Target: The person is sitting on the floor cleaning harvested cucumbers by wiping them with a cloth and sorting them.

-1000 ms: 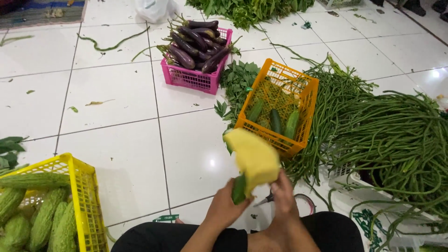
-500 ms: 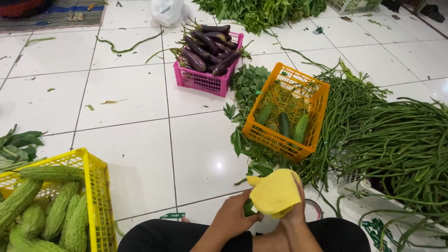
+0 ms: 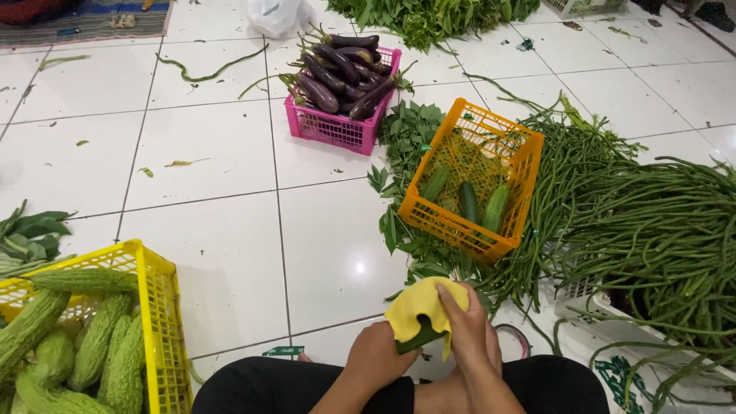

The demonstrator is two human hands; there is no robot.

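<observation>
At the bottom centre, my left hand (image 3: 378, 354) holds the lower end of a green cucumber (image 3: 420, 336). My right hand (image 3: 469, 331) presses a yellow cloth (image 3: 418, 304) wrapped over its top, so most of the cucumber is hidden. Both hands sit over my lap, in black trousers. Just beyond them stands an orange crate (image 3: 518, 205) holding three cucumbers (image 3: 468, 202).
A yellow crate (image 3: 157, 300) of bitter gourds stands at the lower left. A pink crate (image 3: 337, 130) of eggplants sits at the top centre. Long beans (image 3: 652, 230) pile up on the right, leafy greens (image 3: 410, 138) beside the orange crate. White tiled floor (image 3: 215, 199) fills the middle.
The cloth-wrapped cucumber has come down from in front of the orange crate to my lap. The view has tilted down and left, showing more of the yellow crate.
</observation>
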